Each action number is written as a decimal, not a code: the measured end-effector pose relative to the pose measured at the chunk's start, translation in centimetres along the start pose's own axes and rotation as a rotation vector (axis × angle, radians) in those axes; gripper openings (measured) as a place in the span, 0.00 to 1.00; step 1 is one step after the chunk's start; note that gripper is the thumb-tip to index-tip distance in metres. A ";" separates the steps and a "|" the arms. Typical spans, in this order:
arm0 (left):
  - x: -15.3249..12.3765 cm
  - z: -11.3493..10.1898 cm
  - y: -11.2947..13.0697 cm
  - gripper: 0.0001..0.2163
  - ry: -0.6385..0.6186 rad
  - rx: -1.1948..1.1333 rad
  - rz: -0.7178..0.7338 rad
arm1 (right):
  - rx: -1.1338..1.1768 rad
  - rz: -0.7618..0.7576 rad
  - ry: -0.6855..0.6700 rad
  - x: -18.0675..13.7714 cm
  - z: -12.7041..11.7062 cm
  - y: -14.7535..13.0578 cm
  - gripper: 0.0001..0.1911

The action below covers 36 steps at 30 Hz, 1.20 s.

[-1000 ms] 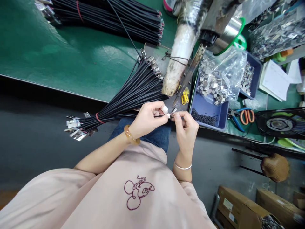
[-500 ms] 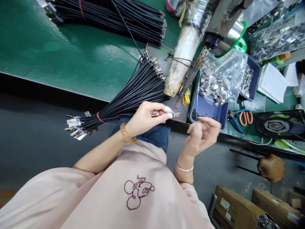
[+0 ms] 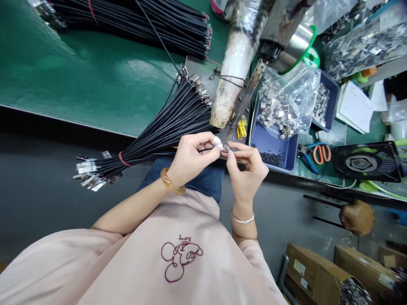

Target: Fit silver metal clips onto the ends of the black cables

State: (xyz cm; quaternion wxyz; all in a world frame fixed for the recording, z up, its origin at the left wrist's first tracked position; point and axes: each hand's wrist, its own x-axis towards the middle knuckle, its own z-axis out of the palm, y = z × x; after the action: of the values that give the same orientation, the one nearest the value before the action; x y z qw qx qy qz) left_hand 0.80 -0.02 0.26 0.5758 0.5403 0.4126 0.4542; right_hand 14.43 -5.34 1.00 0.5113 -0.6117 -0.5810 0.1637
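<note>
My left hand (image 3: 190, 159) pinches the end of a single black cable (image 3: 206, 149) drawn from the tied bundle of black cables (image 3: 165, 127) that fans over the bench edge. My right hand (image 3: 246, 167) meets it, thumb and forefinger closed on a small metal clip (image 3: 226, 148) at the cable's tip. Both hands hover above my lap, just in front of the blue tray (image 3: 273, 146) of tiny black parts. The bundle's near ends carry metal terminals (image 3: 87, 173).
A second cable bundle (image 3: 143, 21) lies on the green mat (image 3: 79, 76). A wrapped machine post (image 3: 235, 63) stands behind my hands. A plastic bag of metal clips (image 3: 286, 106), orange-handled scissors (image 3: 318, 153), a fan (image 3: 365, 163) and cardboard boxes (image 3: 318, 271) are to the right.
My right hand had swung out to the blue tray half a second ago and has come back to the cable tip with its fingers pinched. The left hand has stayed on the cable.
</note>
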 end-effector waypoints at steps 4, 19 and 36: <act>0.1 0.2 0.0 0.03 0.038 -0.013 0.020 | 0.016 0.002 -0.033 0.6 -0.2 -0.3 0.04; 0.2 0.3 0.4 0.04 0.027 -0.011 0.026 | 0.056 0.080 -0.107 1.1 -0.7 -0.9 0.05; -2.1 -0.8 0.3 0.04 -0.083 0.306 0.245 | -0.041 -0.048 -0.090 -0.9 -1.9 0.1 0.07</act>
State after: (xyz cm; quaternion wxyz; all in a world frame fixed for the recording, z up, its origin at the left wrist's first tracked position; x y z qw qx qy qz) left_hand -0.53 -1.83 0.48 0.4439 0.6860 0.3840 0.4300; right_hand 15.70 -6.97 1.38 0.4757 -0.6001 -0.6211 0.1669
